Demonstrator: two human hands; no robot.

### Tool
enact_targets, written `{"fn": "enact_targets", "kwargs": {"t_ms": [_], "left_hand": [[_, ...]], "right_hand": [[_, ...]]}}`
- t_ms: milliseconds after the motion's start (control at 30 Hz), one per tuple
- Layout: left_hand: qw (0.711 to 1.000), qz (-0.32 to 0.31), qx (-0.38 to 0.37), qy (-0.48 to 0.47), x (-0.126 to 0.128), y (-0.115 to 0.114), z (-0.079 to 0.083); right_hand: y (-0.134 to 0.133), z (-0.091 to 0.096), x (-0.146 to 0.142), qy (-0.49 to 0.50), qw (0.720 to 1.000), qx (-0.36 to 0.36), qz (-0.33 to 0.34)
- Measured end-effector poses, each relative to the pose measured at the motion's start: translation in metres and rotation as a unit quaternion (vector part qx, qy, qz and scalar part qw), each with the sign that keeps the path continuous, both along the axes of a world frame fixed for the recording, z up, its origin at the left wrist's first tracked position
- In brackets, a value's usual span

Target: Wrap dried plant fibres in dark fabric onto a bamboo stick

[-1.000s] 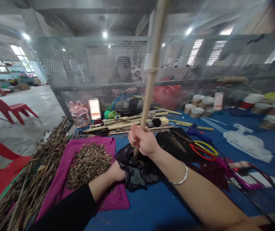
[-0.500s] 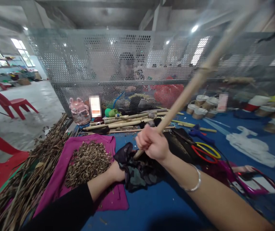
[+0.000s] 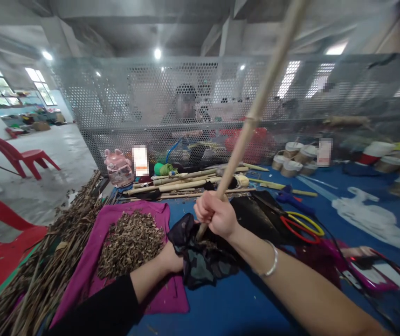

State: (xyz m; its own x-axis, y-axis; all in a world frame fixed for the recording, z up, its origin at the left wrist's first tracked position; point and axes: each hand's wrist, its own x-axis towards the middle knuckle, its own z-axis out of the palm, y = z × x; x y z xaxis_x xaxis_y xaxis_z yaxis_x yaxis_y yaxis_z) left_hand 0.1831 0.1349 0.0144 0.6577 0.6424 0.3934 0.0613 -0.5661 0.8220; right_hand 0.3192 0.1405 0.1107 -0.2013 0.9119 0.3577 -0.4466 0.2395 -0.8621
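My right hand (image 3: 217,214) is wrapped in a fist round a long bamboo stick (image 3: 247,126), which leans up and to the right. The stick's lower end goes into a gathered dark camouflage cloth (image 3: 203,266). Some brownish dry bits show in the cloth's opening, beside the stick's tip. At the cloth's left side my left hand (image 3: 172,257) grips it, its fingers mostly hidden in the folds. Just left of that hand, a heap of dry chopped plant pieces (image 3: 132,242) lies on a magenta cloth (image 3: 177,301).
Dry stalks (image 3: 63,247) are piled along the left edge. Bamboo sticks (image 3: 186,184) lie at the back below a perforated metal screen (image 3: 116,93), with a person behind it. To the right are scissors (image 3: 300,228) with red and yellow handles, a white plastic bag (image 3: 371,217) and several paper cups (image 3: 291,165).
The bamboo stick stands more upright, its upper part having swung left. My right hand has shifted slightly left and down in the picture. My left hand keeps its place at the camouflage cloth.
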Motion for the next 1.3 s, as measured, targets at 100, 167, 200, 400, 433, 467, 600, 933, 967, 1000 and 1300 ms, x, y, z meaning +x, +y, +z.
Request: {"fn": "enact_targets", "kwargs": {"t_ms": [100,167,200,400,433,467,600,933,967,1000,1300], "left_hand": [[0.998,0.041,-0.020,-0.042,0.003,-0.002,-0.004],[0.996,0.062,-0.027,-0.050,0.004,-0.004,-0.005],[0.996,0.069,-0.027,-0.048,0.003,-0.004,-0.006],[0.998,0.062,0.026,-0.004,-0.005,-0.002,-0.005],[0.998,0.044,0.040,0.005,-0.006,-0.001,-0.005],[0.998,0.023,0.054,0.017,-0.006,0.001,-0.005],[0.994,-0.038,0.075,0.069,-0.007,0.005,-0.005],[0.995,0.089,-0.041,0.018,0.003,-0.007,0.000],[0.995,0.091,-0.045,0.014,0.004,-0.008,0.000],[0.995,0.086,-0.046,0.011,0.004,-0.007,0.000],[1.000,-0.002,-0.008,0.023,0.000,0.004,-0.002]], "right_hand": [[-0.022,-0.020,-0.004,-0.010,0.989,0.088,-0.116],[-0.044,-0.034,-0.007,-0.044,0.973,0.139,-0.181],[-0.054,-0.040,-0.009,-0.056,0.965,0.154,-0.206],[-0.068,-0.034,0.009,0.041,0.973,0.086,-0.211],[-0.060,-0.026,0.014,0.044,0.983,0.059,-0.169],[-0.051,-0.019,0.018,0.036,0.992,0.029,-0.117],[-0.016,0.003,0.016,-0.008,0.995,-0.083,0.046],[-0.041,-0.045,-0.018,-0.057,0.976,0.093,-0.190],[-0.040,-0.045,-0.016,-0.076,0.975,0.096,-0.186],[-0.038,-0.044,-0.013,-0.075,0.979,0.090,-0.168],[0.009,-0.010,-0.003,-0.004,0.986,-0.080,0.147]]}}
